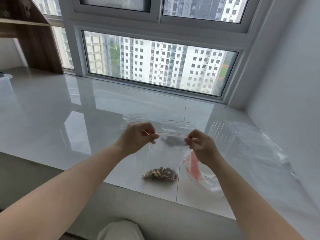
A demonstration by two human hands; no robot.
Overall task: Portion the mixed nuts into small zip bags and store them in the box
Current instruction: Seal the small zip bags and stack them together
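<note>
Nearest me, a pale cloth-covered knee (121, 230) shows at the bottom edge, below the lip of the glossy white stone sill (52, 118). I hold a small clear zip bag with a red seal line (162, 158) up over the sill: my left hand (138, 138) pinches its top left corner and my right hand (200, 147) pinches the top right, the seal stretched between them. A clump of brown mixed nuts (160, 174) sits at the bag's bottom. Just right of it, under my right wrist, lies a crumpled clear bag with red print (195, 172). Further right spreads a large clear plastic bag (251, 144). Behind the held bag lies another flat zip bag (178, 124). At the far left edge stands a translucent plastic box (5, 80), well apart, beside a brown wooden shelf (39, 44). Beyond is the white-framed window (159, 66).
</note>
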